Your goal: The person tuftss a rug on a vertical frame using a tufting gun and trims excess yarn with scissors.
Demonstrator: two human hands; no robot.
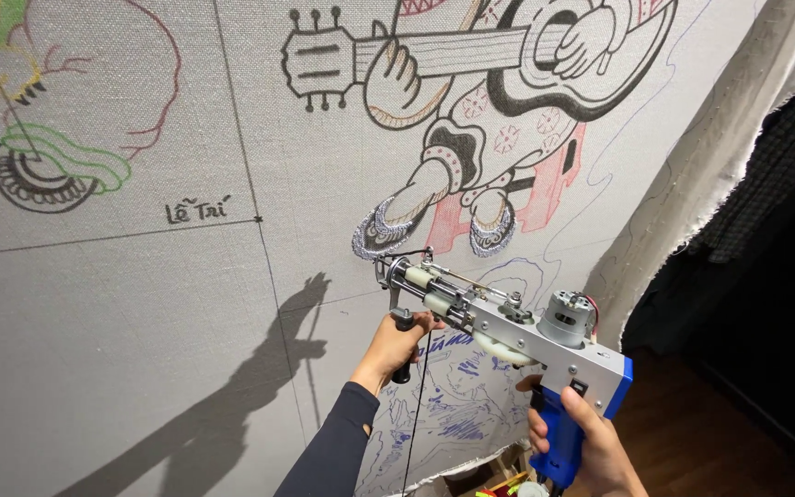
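Both hands gripped the tufting gun (499, 322): left hand (396, 345) closed round the front handle for steadying, right hand (581, 433) wrapped on the blue grip, needle seemingly against the cloth (140, 322) near its lower edge.

— What colours does the tufting gun (508, 322) show?
— A silver metal body, a blue handle (558, 442), a black front handle (402, 345), a grey motor (566, 317).
— And the cloth (140, 304)?
— Pale grey weave, ruled with thin dark lines; a guitar player drawing (499, 101) in black outline with red hatching, blue scribbles (462, 405) lower down, green and yellow at the far left.
— The sleeve (333, 451)?
— Dark navy.
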